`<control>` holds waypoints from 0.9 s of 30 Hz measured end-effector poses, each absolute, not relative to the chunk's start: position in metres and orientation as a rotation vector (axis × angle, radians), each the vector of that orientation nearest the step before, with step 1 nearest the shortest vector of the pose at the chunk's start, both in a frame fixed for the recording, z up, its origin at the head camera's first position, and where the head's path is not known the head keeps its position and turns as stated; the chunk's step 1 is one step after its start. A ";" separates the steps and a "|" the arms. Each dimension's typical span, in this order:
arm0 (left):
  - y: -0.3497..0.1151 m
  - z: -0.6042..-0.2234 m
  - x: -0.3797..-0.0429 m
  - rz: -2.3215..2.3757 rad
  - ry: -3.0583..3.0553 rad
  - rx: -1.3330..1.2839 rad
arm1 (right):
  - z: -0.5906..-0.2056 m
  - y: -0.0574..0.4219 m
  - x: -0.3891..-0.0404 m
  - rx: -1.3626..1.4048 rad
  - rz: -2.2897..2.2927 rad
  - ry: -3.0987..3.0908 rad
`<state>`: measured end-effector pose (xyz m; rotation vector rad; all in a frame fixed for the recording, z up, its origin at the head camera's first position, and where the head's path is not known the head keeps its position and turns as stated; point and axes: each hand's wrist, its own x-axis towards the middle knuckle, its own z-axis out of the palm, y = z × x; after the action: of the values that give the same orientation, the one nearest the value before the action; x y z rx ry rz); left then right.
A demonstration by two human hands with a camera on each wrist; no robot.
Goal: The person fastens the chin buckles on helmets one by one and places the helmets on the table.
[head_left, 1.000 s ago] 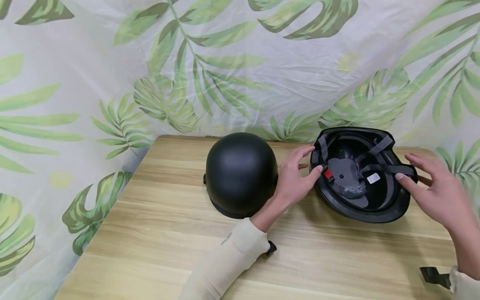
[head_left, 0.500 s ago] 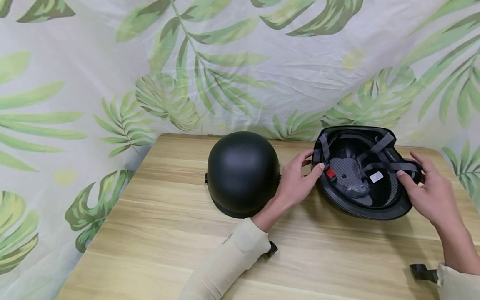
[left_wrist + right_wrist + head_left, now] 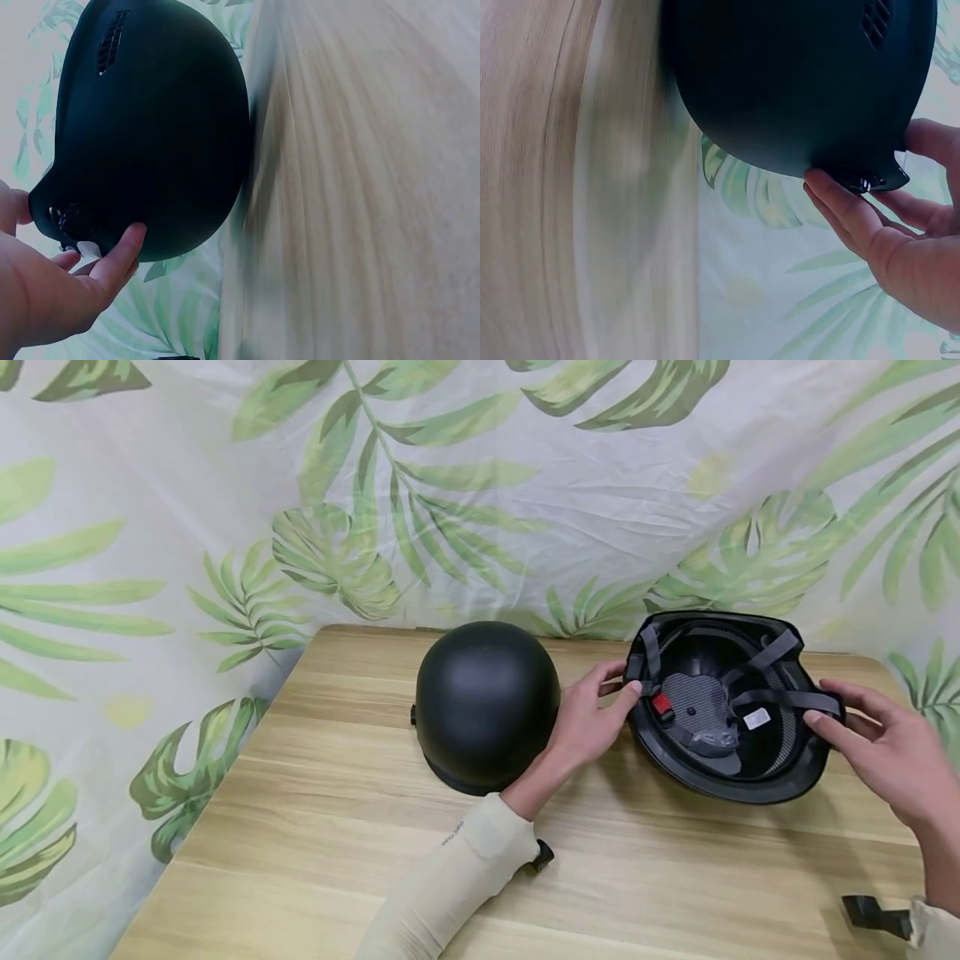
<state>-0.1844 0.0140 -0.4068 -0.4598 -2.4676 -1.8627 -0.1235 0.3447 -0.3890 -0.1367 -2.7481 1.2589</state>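
Observation:
A black helmet (image 3: 780, 787) is upside down at the table's back right, its padded inside facing up. Grey straps, a red buckle (image 3: 662, 705) and a white label (image 3: 757, 718) show within it. My left hand (image 3: 588, 718) grips the left side of its rim, thumb at the edge and fingers outside. At the opposite side my right hand (image 3: 892, 752) pinches the rim corner between thumb and fingers. From the left wrist view, the helmet's smooth outer shell (image 3: 157, 127) shows a vent, with the fingertips against its lower edge. The right wrist view has the matching side (image 3: 780, 90).
Left of the held helmet, a second black helmet (image 3: 486, 702) stands dome up, partly behind my left wrist. Both are at the wooden table (image 3: 300, 827), close to its back edge. A leaf-print cloth (image 3: 480, 485) hangs behind it.
The helmet has shifted slightly to the right in the head view. My right hand moved left and then back right along with its rim corner; my left hand has hardly moved.

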 end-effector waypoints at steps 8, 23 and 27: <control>0.014 -0.402 -0.181 -1.866 -2.388 -0.371 | -0.401 0.343 -0.131 -0.061 1.656 -2.543; 0.014 -0.398 -0.181 -1.843 -2.351 -0.499 | -0.408 0.346 -0.136 -0.115 2.052 -2.342; 0.014 -0.402 -0.182 -1.854 -2.384 -0.552 | -0.410 0.348 -0.136 -0.116 2.067 -2.362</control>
<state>-0.1824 0.0141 -0.4017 -0.5524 -2.3839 -1.8537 -0.1362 0.3477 -0.4097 -0.1160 -2.3617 2.0667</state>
